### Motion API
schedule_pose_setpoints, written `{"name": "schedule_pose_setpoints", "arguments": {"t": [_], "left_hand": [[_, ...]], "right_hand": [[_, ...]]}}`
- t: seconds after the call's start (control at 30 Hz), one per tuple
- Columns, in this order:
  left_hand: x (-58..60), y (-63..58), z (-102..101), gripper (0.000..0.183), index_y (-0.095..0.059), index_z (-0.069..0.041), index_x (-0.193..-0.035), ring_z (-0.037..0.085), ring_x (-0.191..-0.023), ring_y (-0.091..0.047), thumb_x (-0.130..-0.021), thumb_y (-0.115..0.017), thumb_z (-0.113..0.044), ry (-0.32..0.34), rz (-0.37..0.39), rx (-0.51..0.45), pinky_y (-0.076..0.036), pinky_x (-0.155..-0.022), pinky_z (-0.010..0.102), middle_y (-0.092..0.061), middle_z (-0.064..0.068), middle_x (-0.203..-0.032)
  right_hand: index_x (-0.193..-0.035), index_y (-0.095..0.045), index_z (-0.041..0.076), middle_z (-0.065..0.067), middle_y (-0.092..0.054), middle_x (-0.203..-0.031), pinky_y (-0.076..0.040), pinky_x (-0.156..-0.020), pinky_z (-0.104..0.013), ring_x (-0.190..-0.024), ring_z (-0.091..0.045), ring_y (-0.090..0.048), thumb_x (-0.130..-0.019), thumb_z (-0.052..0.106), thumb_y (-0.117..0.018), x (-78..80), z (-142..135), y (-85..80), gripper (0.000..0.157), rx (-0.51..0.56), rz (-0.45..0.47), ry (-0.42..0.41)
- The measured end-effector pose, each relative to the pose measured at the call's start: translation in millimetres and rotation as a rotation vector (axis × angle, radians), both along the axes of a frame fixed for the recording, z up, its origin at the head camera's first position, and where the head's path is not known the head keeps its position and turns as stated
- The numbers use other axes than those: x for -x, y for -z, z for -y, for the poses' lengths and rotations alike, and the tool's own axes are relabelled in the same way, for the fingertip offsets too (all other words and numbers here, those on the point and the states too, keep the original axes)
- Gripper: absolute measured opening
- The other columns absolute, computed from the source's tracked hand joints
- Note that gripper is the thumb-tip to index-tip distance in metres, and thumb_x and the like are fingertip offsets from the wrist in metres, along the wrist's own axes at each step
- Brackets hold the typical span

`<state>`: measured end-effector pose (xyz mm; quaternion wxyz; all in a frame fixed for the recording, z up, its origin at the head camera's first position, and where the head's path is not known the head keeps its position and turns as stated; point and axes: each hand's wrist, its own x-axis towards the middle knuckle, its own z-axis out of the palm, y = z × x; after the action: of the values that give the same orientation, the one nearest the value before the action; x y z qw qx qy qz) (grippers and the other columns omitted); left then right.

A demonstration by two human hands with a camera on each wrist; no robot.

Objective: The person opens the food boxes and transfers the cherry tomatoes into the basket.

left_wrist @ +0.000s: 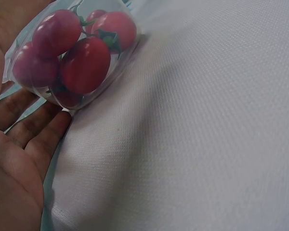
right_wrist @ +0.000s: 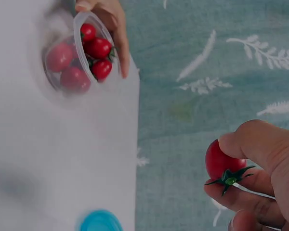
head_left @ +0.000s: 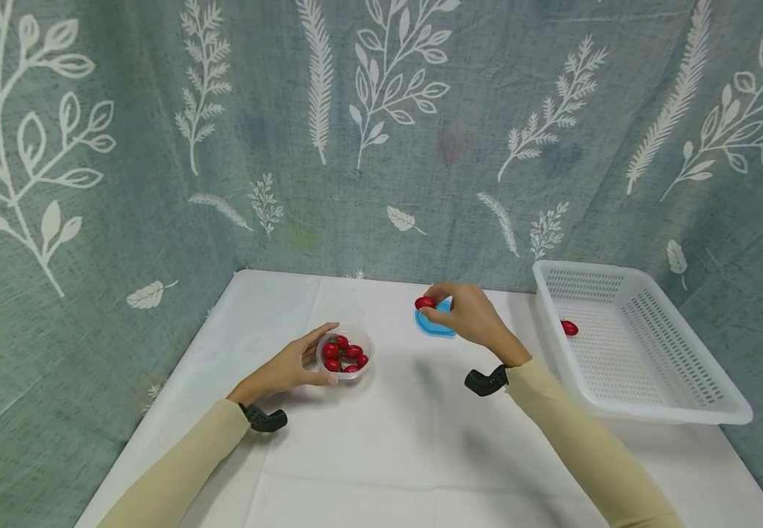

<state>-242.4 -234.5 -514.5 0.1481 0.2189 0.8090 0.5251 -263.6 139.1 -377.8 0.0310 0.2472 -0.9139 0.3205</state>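
A clear plastic container [head_left: 370,355] with several cherry tomatoes [left_wrist: 85,66] in it stands on the white table. My left hand [head_left: 296,362] holds it from the left side, thumb and fingers spread round its wall. My right hand [head_left: 469,314] pinches one red cherry tomato [right_wrist: 220,160] between thumb and fingers, its green stem cap showing in the right wrist view. That tomato is in the air above a flat blue lid [head_left: 436,328], partly hidden by the hand. In the right wrist view the container's open rim [right_wrist: 80,41] faces up toward the tomato's side.
At the right stands a white perforated plastic basket [head_left: 645,407] with one red cherry tomato [head_left: 569,328] against its left wall. A grey-green curtain [head_left: 368,198] with white leaf prints hangs behind the white-covered table [head_left: 355,455].
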Motion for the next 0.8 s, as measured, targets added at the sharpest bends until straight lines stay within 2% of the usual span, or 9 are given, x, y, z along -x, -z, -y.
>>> {"name": "schedule_pose_setpoints", "arguments": {"t": [0.43,0.57,0.8], "left_hand": [[-1.6,0.5,-0.7,0.109,-0.023,-0.028,-0.165,0.031,-0.155,-0.019,-0.08,-0.091,-0.036,-0.016,0.006,0.014,-0.028,-0.121,0.048,-0.018,0.002,-0.17],[-0.7,0.6,-1.0,0.109,-0.023,-0.028,-0.165,0.031,-0.156,-0.018,-0.081,-0.091,-0.036,-0.015,0.003,0.016,-0.028,-0.121,0.048,-0.018,0.002,-0.17],[-1.2,1.8,-0.1,0.106,-0.024,-0.035,-0.164,0.031,-0.156,-0.018,-0.081,-0.09,-0.034,-0.009,0.003,-0.003,-0.027,-0.122,0.048,-0.017,0.002,-0.17]], "right_hand": [[-0.113,-0.076,0.013,-0.002,-0.074,-0.101,-0.048,-0.057,-0.034,-0.067,-0.02,-0.054,-0.095,0.026,-0.077,6.6,-61.0,-4.5,0.021,-0.011,-0.042,0.08],[-0.116,-0.075,0.011,-0.005,-0.074,-0.102,-0.047,-0.056,-0.034,-0.067,-0.019,-0.055,-0.096,0.026,-0.077,8.9,-79.6,-6.2,0.026,-0.039,-0.04,0.122],[-0.121,-0.073,0.007,-0.012,-0.075,-0.107,-0.047,-0.053,-0.034,-0.069,-0.021,-0.057,-0.095,0.024,-0.077,9.0,-109.0,-9.6,0.032,-0.059,-0.024,0.2]]}}
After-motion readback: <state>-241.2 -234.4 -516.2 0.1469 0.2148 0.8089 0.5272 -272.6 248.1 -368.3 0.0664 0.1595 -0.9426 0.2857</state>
